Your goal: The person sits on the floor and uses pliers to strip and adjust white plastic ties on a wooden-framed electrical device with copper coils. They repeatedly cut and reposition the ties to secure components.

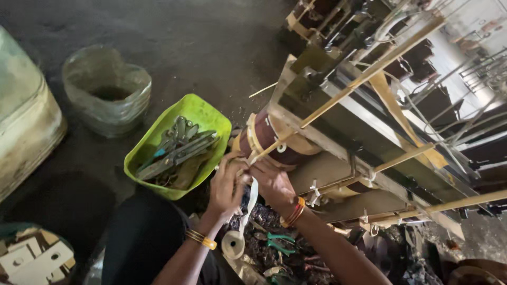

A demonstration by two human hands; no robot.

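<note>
Here both hands meet at the near end of the brown coil point(274, 138), just above them. The left hand point(227, 184) and right hand point(272, 182) pinch the white tape point(252, 196), which hangs down to its roll point(233, 244) below the left wrist.

A lime-green plastic tub point(203, 113) at nine o'clock holds dull grey metal tools point(177, 150). The round wound coil point(274, 140) is dark maroon with cream banding. White cloth tape point(252, 198) hangs to a pale tape roll point(233, 244). Gold and orange bangles point(294, 212) ring one wrist, gold ones point(200, 238) the other. At six o'clock lie teal-handled pliers point(279, 243).
</note>
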